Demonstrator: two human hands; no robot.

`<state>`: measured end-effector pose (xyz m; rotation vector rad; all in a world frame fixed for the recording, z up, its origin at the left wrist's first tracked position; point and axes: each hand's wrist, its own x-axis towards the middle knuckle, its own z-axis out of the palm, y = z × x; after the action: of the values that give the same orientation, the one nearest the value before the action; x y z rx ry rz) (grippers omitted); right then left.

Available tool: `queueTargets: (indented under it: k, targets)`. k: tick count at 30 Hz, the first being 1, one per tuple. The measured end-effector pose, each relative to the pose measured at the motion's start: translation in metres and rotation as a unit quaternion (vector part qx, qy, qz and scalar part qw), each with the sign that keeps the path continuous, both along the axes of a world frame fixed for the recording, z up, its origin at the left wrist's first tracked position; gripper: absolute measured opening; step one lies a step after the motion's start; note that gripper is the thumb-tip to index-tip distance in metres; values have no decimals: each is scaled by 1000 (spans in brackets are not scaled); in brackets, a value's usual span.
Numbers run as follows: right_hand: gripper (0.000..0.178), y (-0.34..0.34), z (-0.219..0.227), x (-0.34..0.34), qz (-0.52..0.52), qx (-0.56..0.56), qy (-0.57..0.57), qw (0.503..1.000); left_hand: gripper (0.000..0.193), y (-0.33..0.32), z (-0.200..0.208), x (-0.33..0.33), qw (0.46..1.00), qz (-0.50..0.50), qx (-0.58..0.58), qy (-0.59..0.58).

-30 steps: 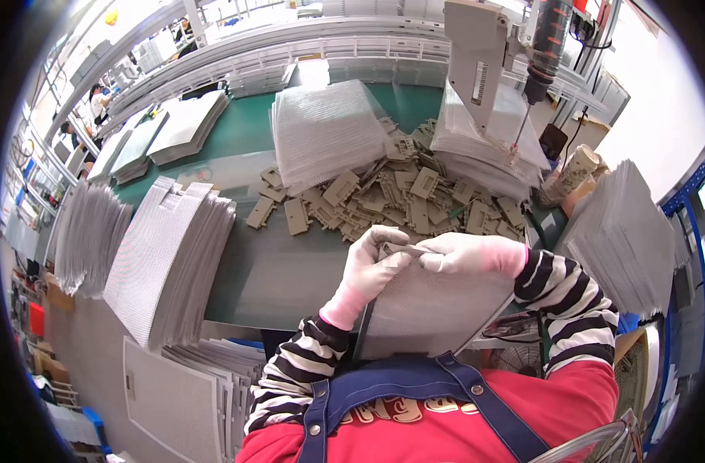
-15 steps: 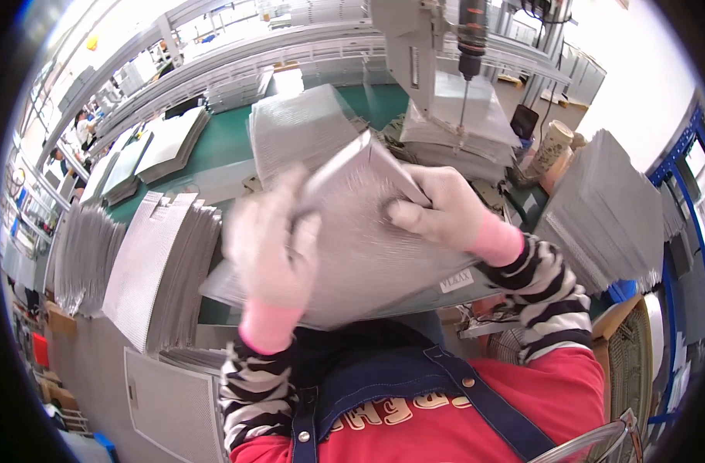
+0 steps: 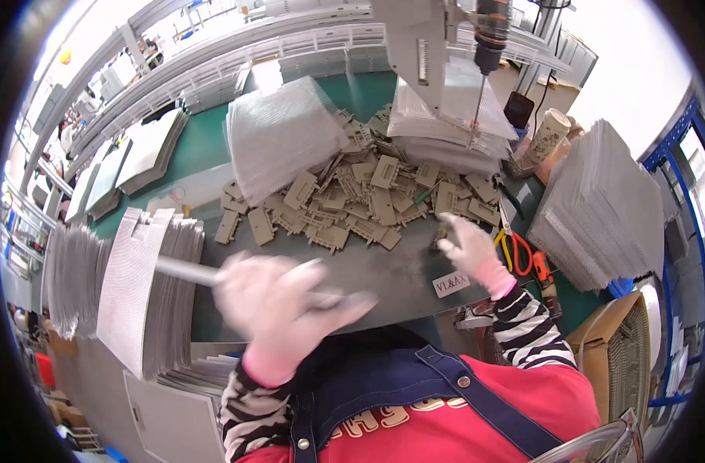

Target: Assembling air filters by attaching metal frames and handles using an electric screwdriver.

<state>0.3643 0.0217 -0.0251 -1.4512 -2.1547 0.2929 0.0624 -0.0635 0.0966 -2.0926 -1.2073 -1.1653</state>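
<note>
My left hand (image 3: 271,301), in a white glove and smeared by motion, is closed round a long grey strip-like thing (image 3: 186,270) that sticks out on both sides of it. It may be a thin panel seen edge-on; the blur hides its shape. My gloved right hand (image 3: 471,248) is over the right of the table, thumb and forefinger apart. A small dark thing (image 3: 438,238) is at those fingertips, too unclear to name. Just beyond lies a heap of beige plastic clips (image 3: 345,204) with slots and tabs. A white label card (image 3: 451,284) lies below the right hand.
Perforated sheets stand in a stack (image 3: 128,289) at left and another stack (image 3: 599,208) at right. More sheet piles (image 3: 279,127) (image 3: 445,123) lie behind the clips. An electric screwdriver (image 3: 491,38) hangs overhead. Scissors (image 3: 520,251) and an orange-black tool (image 3: 547,284) lie right.
The grey panel that both hands held over the table has left that spot, exposing the clips. My left hand has dropped lower; my right hand has let go and moved down to the right.
</note>
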Motion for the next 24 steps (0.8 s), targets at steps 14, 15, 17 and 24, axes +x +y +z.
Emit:
queueTargets:
  k: [14,15,17,24]
  targets:
    - [24,-12,165,-31,153,-188,210,947,44,47,-10,15,988,-88,-109,56]
    - [25,-5,176,-34,242,-76,133,958,44,47,-9,16,989,-68,-112,70]
    - [28,2,185,-43,335,30,2,942,43,52,-6,20,989,-53,-115,79]
    - [22,-10,212,-44,240,47,299,922,44,56,-18,22,998,-43,-23,30]
